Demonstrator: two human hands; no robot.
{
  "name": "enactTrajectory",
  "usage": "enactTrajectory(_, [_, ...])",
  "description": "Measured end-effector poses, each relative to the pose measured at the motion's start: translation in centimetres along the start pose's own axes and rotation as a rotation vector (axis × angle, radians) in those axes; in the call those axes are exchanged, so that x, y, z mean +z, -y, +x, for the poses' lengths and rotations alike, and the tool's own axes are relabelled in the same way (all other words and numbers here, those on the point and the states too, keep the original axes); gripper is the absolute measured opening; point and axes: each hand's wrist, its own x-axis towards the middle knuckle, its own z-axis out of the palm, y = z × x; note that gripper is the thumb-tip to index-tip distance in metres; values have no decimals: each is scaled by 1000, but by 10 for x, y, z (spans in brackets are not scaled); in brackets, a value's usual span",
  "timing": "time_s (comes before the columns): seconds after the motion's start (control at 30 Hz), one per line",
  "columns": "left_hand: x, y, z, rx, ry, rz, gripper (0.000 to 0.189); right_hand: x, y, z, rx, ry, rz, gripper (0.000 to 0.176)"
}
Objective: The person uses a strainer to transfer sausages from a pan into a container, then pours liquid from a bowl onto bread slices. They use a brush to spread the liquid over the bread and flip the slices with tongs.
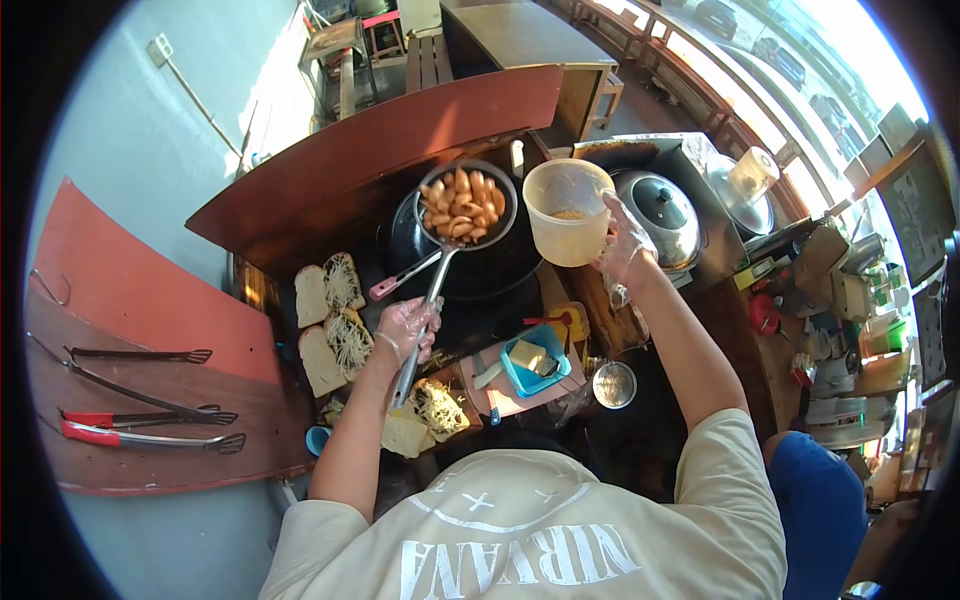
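My left hand [408, 328], in a clear plastic glove, is closed around the long metal handle of a strainer ladle [441, 268]. Its round basket is heaped with reddish-brown cut pieces [462, 208], perhaps sausage, and is held over a large dark pan [500, 272]. My right hand [628, 245], gloved too, grips a translucent plastic tub [565, 240] by its right side. The tub is tilted toward the camera and has a little crumbly residue inside. Basket and tub are side by side, close together. A pink-handled utensil [385, 288] leans at the pan's near left.
Bread slices [320, 358] with shredded topping lie left of the pan. Nearer are a blue container [535, 362] with a yellow block, a knife [493, 405] and a metal cup [614, 385]. A lidded pot [657, 215] stands right; tongs [150, 437] hang left. Another person's blue-clad leg [815, 500] shows lower right.
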Motion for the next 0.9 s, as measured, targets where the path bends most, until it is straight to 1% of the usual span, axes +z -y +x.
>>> enactTrajectory(0.13, [-1,12,8,-54,1,-50,27,-9,-5,14,-3,-42,-59,105])
enactTrajectory(0.2, [0,16,6,-30,-42,10,16,-13,-5,23,103,14,21,96])
enactTrajectory(0.3, [-2,17,7,-10,-8,13,16,-16,-9,31,105,79,15,94])
enactTrajectory(0.33, [-5,18,11,-30,11,-49,16,-16,-10,30,107,77,12,94])
enactTrajectory(0.43, [-1,23,10,-10,-30,-36,16,-8,-5,24,82,88,35,89])
enactTrajectory(0.47, [2,18,5,-54,-33,-34,15,-3,-3,17,78,62,34,87])
enactTrajectory(0.5, [-1,18,7,-49,-33,-34,15,0,-1,12,77,33,35,84])
enactTrajectory(0.53, [-3,17,8,-45,-1,-42,16,0,-1,13,75,34,34,84])
enactTrajectory(0.6, [-8,13,11,-43,30,-29,16,-4,-2,16,12,15,-112,101])
enactTrajectory(0.63, [-9,6,8,-44,30,-30,16,0,0,7,13,14,-112,101])
enactTrajectory(0.73, [-9,-31,-6,99,13,-26,12,15,13,-16,-49,-23,-118,96])
enactTrajectory(0.77, [-6,-50,-16,124,7,-14,11,18,17,-15,-59,-23,-169,81])
enactTrajectory(0.8, [-8,-62,-20,163,3,35,15,22,21,-12,-70,-22,-223,67])
enactTrajectory(0.83, [-9,-71,-23,199,-1,83,20,28,20,-1,-71,-20,-225,67])
enactTrajectory(0.9, [-6,-87,-28,207,-14,105,20,47,5,34,-146,254,-129,61])
